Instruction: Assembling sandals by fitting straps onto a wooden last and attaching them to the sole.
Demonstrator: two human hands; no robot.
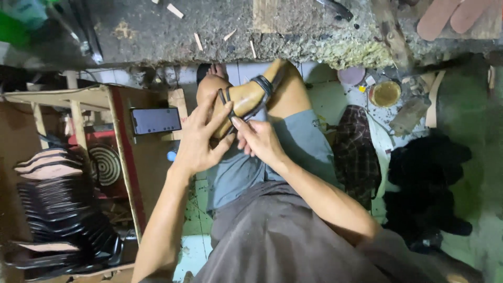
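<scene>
Head view: sandal [246, 99] between both hands [230, 139].

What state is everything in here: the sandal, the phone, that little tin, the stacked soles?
Sandal: unfinished, dark straps on a tan sole, resting on the knee.
Left hand: gripping the sandal's side.
Right hand: pinching a strap.
Phone: screen dark.
Tin: open, yellowish inside.
Stacked soles: piled, dark.

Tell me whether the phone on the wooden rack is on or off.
Off, as far as shows: the phone lies flat with a dark, blank screen on the wooden rack.
</scene>
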